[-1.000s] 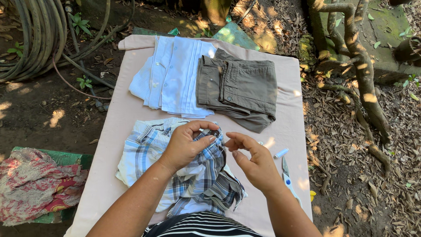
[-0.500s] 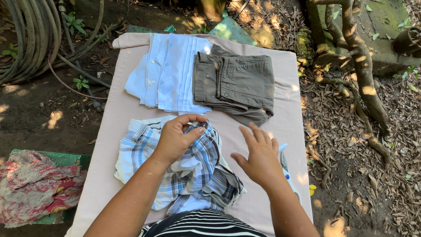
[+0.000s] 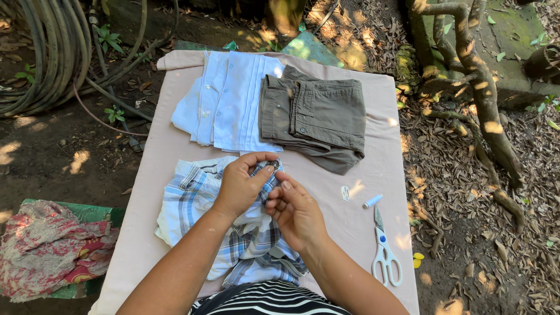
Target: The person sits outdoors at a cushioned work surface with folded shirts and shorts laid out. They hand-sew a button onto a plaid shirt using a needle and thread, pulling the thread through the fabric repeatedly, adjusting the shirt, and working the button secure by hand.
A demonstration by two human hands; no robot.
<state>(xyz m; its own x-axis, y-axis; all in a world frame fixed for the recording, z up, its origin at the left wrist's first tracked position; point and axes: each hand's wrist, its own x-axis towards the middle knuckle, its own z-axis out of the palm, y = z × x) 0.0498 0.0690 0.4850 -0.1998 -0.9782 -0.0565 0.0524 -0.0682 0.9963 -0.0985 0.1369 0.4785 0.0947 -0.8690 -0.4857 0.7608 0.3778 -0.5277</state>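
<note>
Two-handed grip on plaid shirt (image 3: 192, 204), scissors (image 3: 385, 256) aside

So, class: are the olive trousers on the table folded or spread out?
Folded: the olive trousers lie as a compact, layered rectangle beside the pale blue shirt.

Location: an outdoor yard work area. A cloth-covered table (image 3: 175, 146) stands on bare soil with dry leaf litter (image 3: 466, 192). Tree roots (image 3: 478, 76) and coiled hoses (image 3: 41, 52) border it.
</note>
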